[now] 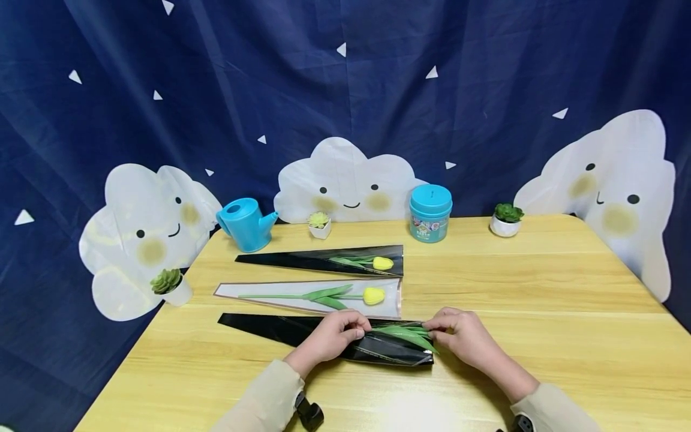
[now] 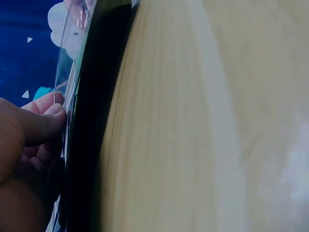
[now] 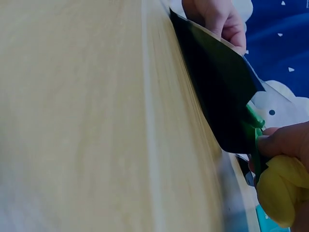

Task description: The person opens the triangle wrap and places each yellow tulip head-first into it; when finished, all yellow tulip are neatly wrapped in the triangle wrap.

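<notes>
In the head view, a black flower sleeve (image 1: 388, 351) with a clear front lies nearest to me, its wide mouth toward the right. My left hand (image 1: 333, 336) pinches the sleeve's edge, and the left wrist view has thumb and finger on its clear film (image 2: 66, 72). A yellow tulip (image 3: 277, 191) with green leaves (image 1: 403, 333) is partly inside the mouth. My right hand (image 1: 465, 339) pinches it by the stem just below the bloom. The hand hides that bloom in the head view.
Behind lie a white sleeve (image 1: 281, 289) and another black sleeve (image 1: 291, 259), each with a yellow tulip inside. Along the back stand a blue watering can (image 1: 248, 225), a blue lidded tub (image 1: 430, 215) and small potted succulents (image 1: 506, 221). Another succulent (image 1: 175, 289) stands at the left edge.
</notes>
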`<action>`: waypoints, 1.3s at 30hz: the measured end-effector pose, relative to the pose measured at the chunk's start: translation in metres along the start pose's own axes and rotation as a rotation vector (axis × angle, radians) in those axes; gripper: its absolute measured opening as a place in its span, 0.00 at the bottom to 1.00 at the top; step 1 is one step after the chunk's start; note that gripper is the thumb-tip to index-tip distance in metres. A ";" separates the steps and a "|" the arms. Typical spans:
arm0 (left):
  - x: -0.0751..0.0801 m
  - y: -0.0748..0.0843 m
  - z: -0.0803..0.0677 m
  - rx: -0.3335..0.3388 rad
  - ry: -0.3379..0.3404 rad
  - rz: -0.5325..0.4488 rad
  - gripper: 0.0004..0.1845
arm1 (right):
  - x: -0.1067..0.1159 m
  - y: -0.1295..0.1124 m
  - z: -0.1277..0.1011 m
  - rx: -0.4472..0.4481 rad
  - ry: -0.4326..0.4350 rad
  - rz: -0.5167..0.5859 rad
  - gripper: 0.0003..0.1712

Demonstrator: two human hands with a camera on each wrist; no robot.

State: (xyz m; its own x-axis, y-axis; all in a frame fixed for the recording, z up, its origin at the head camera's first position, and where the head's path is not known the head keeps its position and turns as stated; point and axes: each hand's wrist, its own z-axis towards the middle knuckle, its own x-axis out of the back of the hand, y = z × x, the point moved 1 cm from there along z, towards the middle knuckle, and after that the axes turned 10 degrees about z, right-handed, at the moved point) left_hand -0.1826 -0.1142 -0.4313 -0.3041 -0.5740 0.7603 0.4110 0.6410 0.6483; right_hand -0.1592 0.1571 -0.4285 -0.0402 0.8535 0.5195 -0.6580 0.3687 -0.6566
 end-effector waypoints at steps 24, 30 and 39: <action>0.004 -0.007 -0.003 0.002 0.022 -0.012 0.07 | 0.033 0.007 -0.017 -0.302 -0.284 0.123 0.42; 0.006 -0.007 -0.004 -0.005 0.017 -0.015 0.06 | 0.035 0.010 -0.021 -0.293 -0.321 0.091 0.41; 0.005 -0.010 -0.005 0.000 0.023 -0.009 0.07 | 0.029 0.012 -0.022 -0.223 -0.266 0.011 0.26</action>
State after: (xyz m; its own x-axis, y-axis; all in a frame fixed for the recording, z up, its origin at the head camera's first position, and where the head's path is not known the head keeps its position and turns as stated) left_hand -0.1837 -0.1261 -0.4339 -0.2881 -0.5909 0.7535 0.4086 0.6358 0.6548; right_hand -0.1512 0.1946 -0.4330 -0.2601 0.7428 0.6169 -0.4773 0.4565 -0.7509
